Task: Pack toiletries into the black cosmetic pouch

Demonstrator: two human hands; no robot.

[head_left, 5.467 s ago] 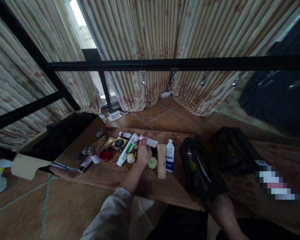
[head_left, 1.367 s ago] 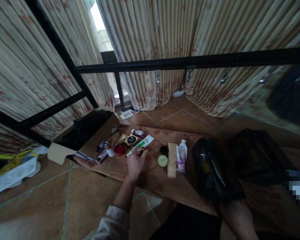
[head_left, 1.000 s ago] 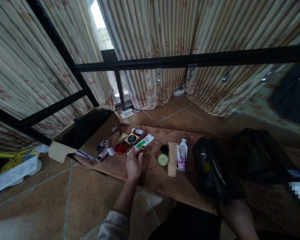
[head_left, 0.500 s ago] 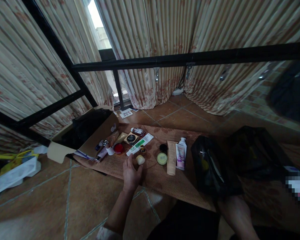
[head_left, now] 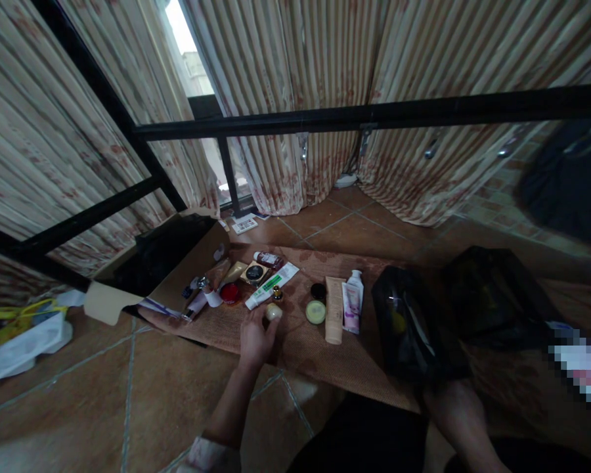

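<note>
My left hand point(head_left: 254, 336) is closed around a small round cream jar point(head_left: 274, 312), just above the woven brown mat point(head_left: 305, 355). Beyond it lie a white and green tube point(head_left: 270, 285), a small gold-capped bottle point(head_left: 277, 293), a pale green round tin point(head_left: 315, 311), a black round lid point(head_left: 318, 290), a beige tube point(head_left: 333, 309) and a white and pink bottle point(head_left: 352, 301). Further left are a red round tin point(head_left: 229, 293) and a black compact point(head_left: 254, 272). My right hand does not show. A bare limb point(head_left: 453, 420) at the lower right ends behind the black bag point(head_left: 408, 328).
An open cardboard box point(head_left: 187, 276) holding something black stands at the mat's left end. A second black bag point(head_left: 492, 295) lies at the right. A black metal rail point(head_left: 374, 115) crosses in front of striped curtains. White and yellow plastic bags point(head_left: 14, 335) lie on the tiled floor at the left.
My left hand has picked the cream jar up from beside the white and green tube and drawn it back toward me. The view has shifted slightly.
</note>
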